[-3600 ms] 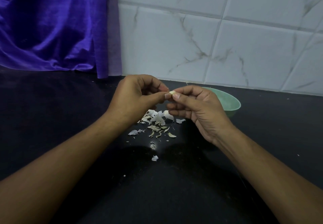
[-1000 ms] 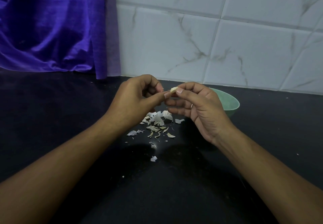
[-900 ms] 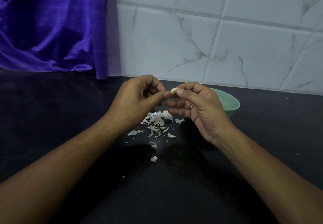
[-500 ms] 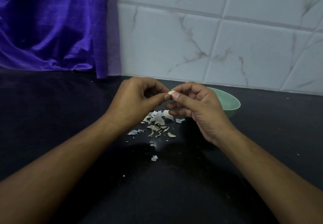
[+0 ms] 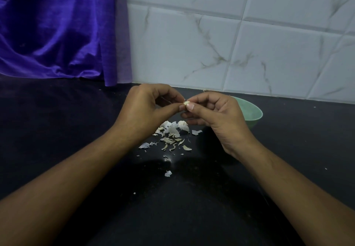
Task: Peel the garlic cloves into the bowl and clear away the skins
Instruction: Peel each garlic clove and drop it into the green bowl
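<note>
A small pale garlic clove (image 5: 186, 103) is pinched between the fingertips of both hands above the dark counter. My left hand (image 5: 148, 109) grips it from the left with thumb and forefinger. My right hand (image 5: 213, 113) grips it from the right. Below the hands lies a loose pile of white and tan garlic skins (image 5: 172, 134). A light green bowl (image 5: 251, 113) stands behind my right hand, which hides most of it; what it holds is hidden.
The black counter (image 5: 57, 130) runs to a white marble-tiled wall (image 5: 230, 44) at the back. A purple cloth (image 5: 57, 30) hangs at the back left. Stray skin flakes (image 5: 168, 173) lie nearer to me on the counter.
Both hands have stayed together over the skin pile, with the fingertips working and turning the clove slightly. The pile and the bowl have not moved.
</note>
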